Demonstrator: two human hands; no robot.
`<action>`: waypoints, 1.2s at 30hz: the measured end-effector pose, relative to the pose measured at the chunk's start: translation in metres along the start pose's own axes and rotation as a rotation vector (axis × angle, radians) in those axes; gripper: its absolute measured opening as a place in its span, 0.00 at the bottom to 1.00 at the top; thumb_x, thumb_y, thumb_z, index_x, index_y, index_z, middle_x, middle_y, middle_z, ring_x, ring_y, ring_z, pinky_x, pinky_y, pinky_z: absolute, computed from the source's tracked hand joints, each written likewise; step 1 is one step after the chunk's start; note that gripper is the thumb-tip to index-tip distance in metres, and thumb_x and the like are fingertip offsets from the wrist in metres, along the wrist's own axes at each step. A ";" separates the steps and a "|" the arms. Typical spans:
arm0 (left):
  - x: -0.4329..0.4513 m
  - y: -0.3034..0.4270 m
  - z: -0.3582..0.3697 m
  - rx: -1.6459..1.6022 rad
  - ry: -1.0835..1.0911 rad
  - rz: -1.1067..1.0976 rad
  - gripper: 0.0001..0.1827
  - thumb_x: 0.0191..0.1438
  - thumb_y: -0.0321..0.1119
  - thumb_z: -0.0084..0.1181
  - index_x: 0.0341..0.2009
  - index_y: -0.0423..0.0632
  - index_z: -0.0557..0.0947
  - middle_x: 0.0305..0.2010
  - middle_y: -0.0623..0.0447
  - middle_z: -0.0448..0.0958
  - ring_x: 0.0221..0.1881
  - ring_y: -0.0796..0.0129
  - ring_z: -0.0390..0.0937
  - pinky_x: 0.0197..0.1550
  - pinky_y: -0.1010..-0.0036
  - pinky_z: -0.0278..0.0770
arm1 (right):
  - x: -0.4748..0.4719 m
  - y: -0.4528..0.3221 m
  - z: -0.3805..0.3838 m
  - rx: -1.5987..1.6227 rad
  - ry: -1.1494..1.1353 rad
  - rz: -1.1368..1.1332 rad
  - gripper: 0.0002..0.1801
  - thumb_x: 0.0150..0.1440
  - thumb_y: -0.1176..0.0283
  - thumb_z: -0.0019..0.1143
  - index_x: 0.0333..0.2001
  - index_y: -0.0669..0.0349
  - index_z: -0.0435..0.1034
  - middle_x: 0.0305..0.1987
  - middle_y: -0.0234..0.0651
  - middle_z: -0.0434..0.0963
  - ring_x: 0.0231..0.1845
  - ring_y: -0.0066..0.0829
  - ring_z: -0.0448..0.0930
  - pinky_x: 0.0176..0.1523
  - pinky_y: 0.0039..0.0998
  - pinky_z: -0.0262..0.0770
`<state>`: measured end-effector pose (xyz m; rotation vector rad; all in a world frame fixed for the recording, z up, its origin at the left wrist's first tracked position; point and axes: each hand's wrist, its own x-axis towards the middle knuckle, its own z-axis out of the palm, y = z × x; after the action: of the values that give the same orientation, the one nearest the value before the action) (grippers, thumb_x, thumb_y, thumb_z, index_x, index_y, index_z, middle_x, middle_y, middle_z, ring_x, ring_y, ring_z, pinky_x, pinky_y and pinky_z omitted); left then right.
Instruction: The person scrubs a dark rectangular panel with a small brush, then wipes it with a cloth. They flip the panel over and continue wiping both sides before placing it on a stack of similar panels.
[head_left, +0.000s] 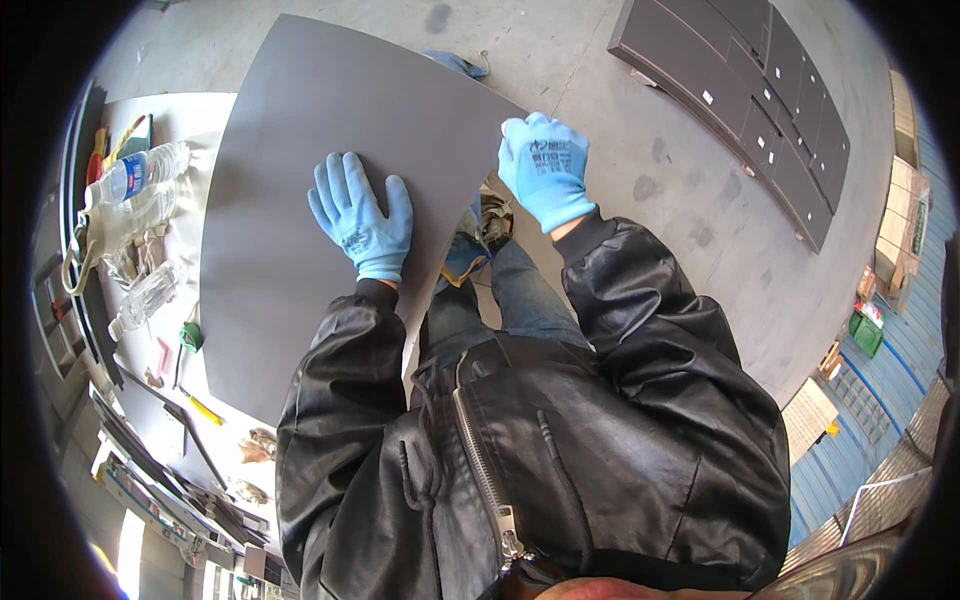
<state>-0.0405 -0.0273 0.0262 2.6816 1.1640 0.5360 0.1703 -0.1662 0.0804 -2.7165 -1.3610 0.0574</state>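
Note:
A large flat dark grey panel (300, 120) lies in front of me, its left part over a white-topped table (161, 360). My left hand (364, 217), in a light blue work glove, rests palm down on the panel with its fingers spread and holds nothing. At the panel's right corner is my right hand (545, 169), in a matching glove, its fingers curled closed around the corner. The fingertips of that hand are hidden behind its back.
Plastic bottles (142, 176), a green round tool (191, 337) and a yellow-handled tool (204, 410) lie left of the panel. Stacked dark panels (720, 90) rest low on the right above the concrete floor (652, 172). Blue fabric (457, 64) shows beyond the panel's far edge.

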 end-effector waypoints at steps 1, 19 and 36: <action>0.000 -0.001 0.000 -0.002 0.010 0.004 0.37 0.63 0.51 0.60 0.70 0.42 0.74 0.76 0.39 0.68 0.80 0.41 0.58 0.80 0.43 0.48 | -0.005 -0.001 0.000 -0.001 0.010 -0.014 0.06 0.56 0.64 0.65 0.30 0.51 0.79 0.31 0.35 0.81 0.30 0.37 0.86 0.30 0.41 0.80; -0.002 -0.012 0.003 -0.024 -0.007 -0.017 0.37 0.64 0.52 0.59 0.71 0.42 0.74 0.76 0.38 0.67 0.80 0.40 0.57 0.80 0.43 0.46 | -0.008 -0.011 0.011 -0.014 -0.015 0.019 0.06 0.56 0.63 0.66 0.32 0.51 0.80 0.32 0.36 0.82 0.33 0.38 0.87 0.33 0.41 0.80; -0.005 -0.022 0.006 -0.026 -0.003 -0.023 0.38 0.61 0.49 0.60 0.71 0.40 0.73 0.76 0.36 0.68 0.79 0.39 0.60 0.80 0.40 0.46 | 0.062 0.048 -0.016 -0.093 0.121 -0.516 0.06 0.60 0.69 0.61 0.39 0.44 0.82 0.35 0.29 0.82 0.40 0.34 0.85 0.46 0.38 0.80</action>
<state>-0.0556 -0.0162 0.0130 2.6434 1.1776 0.5393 0.2468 -0.1458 0.0916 -2.2978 -2.0122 -0.2102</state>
